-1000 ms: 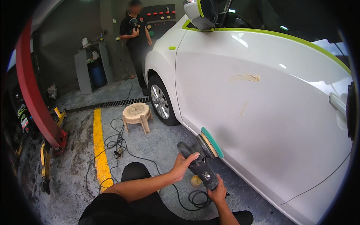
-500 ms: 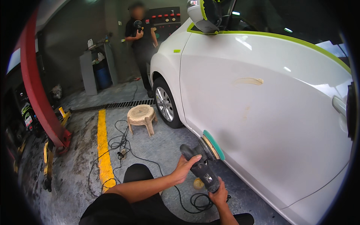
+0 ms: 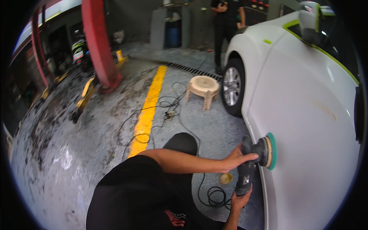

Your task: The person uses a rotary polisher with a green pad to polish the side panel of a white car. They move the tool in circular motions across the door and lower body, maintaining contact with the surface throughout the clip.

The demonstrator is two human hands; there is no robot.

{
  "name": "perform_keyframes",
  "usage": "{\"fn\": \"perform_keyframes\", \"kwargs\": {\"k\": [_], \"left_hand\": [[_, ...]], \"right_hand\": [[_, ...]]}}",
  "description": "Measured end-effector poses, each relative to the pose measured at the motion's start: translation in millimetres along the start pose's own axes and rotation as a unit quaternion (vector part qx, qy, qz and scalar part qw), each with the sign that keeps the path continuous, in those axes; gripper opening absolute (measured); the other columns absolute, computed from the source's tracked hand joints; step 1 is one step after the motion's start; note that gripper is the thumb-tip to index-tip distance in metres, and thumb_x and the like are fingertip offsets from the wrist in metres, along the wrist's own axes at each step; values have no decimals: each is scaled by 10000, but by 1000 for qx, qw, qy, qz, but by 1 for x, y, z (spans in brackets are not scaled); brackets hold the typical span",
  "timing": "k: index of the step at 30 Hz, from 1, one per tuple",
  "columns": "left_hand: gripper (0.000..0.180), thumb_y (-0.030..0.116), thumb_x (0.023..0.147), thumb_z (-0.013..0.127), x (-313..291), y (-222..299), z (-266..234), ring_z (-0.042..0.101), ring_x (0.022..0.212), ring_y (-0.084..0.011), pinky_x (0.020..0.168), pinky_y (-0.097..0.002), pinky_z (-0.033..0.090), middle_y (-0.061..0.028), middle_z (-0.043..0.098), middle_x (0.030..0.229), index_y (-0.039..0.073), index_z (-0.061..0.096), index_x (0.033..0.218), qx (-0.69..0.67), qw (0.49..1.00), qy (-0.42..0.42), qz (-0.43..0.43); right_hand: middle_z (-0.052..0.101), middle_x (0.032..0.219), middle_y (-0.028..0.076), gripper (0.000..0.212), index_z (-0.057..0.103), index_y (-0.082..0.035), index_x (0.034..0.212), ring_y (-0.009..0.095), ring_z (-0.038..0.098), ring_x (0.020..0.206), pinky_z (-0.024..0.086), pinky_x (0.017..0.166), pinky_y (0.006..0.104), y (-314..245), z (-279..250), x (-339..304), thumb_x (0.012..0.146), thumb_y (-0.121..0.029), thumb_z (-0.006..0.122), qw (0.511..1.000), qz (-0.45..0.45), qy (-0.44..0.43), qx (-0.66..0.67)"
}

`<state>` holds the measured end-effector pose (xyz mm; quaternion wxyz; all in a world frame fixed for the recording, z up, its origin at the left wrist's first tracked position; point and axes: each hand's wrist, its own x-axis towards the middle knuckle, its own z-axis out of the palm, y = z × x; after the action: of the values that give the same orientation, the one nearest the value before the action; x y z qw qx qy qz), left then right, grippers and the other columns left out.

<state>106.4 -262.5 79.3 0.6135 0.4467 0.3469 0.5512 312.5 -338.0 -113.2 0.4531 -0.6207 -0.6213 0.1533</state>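
A black electric polisher (image 3: 245, 177) is held between my two hands, beside the lower part of the white car door (image 3: 303, 153). My left hand (image 3: 234, 159) is closed around the polisher near its head, thumb lying across it. Lower down, my right hand (image 3: 242, 198) grips the rear end of the body. The round pad (image 3: 272, 151), with a teal face and cream backing, faces the door; whether it presses on the paint I cannot tell. A faint beige smear (image 3: 325, 110) marks the door higher up.
Black cord (image 3: 217, 196) lies coiled below the polisher, near a small round yellowish container (image 3: 225, 178). A beige stool (image 3: 204, 86) stands by the front wheel (image 3: 232, 82). Further off are a red post (image 3: 100, 46), a floor drain (image 3: 188, 69) and a person (image 3: 226, 27).
My view has swung left and down, so the car and stool sit further right. The polisher's pad has turned more upright toward the door. Both hands keep their grip.
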Motion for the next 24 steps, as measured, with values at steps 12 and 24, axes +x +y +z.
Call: {"fn": "perform_keyframes", "kwargs": {"k": [12, 24], "left_hand": [[1107, 535, 646, 914, 4, -43, 8, 520, 1294, -397, 1086, -456, 427, -244, 491, 1394, -34, 387, 1436, 177, 975, 99, 94], [1116, 674, 509, 951, -16, -21, 5, 583, 1170, -407, 971, -482, 478, -226, 548, 1253, 3, 504, 1281, 263, 930, 187, 176]], "right_hand": [[673, 1156, 397, 686, 610, 242, 1224, 468, 724, 985, 614, 862, 476, -5, 38, -12, 952, -381, 700, 926, -264, 137, -233], [617, 1272, 325, 655, 517, 161, 1342, 410, 655, 1122, 539, 971, 465, -89, 112, -8, 900, -265, 745, 985, -161, 20, 54]]}}
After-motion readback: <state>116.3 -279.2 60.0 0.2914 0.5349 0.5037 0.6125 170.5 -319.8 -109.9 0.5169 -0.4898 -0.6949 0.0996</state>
